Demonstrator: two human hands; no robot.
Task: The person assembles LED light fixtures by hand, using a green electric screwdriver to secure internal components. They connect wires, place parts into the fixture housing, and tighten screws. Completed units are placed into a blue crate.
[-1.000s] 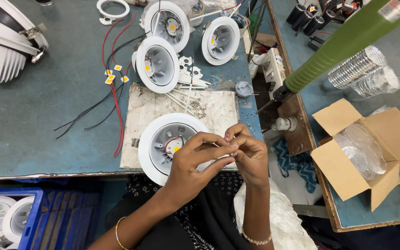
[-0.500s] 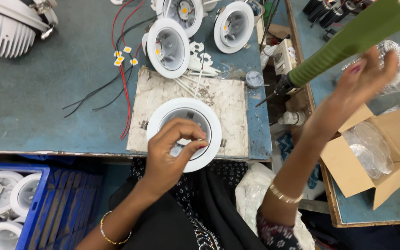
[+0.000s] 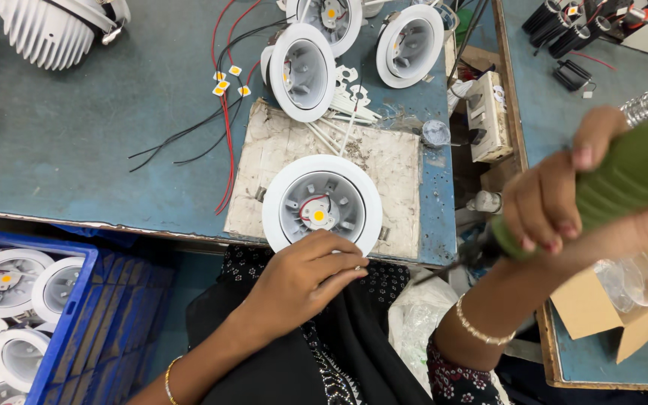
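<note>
A white round lamp (image 3: 322,204) is seen in the centre of the frame, face up, with a yellow chip in its middle. It is laid on a dirty board (image 3: 384,161) on the blue desk (image 3: 76,150). The left hand (image 3: 305,274) is placed at the lower edge of the lamp, with the fingers curled and touching the rim; whether something small is pinched in them cannot be told. The right hand (image 3: 556,199) is closed around a green screwdriver (image 3: 624,180) at the right of the frame, held tilted, with its dark tip pointing down to the left, away from the lamp.

Three more lamps (image 3: 305,71) are seen at the top centre, and red and black wires (image 3: 223,127) are spread to the left of the board. A finned heat sink (image 3: 58,30) is seen in the upper left. A blue crate (image 3: 76,315) with white lamps is seen in the lower left, below the desk edge. A cardboard box (image 3: 601,307) is partly seen in the lower right, under the right arm.
</note>
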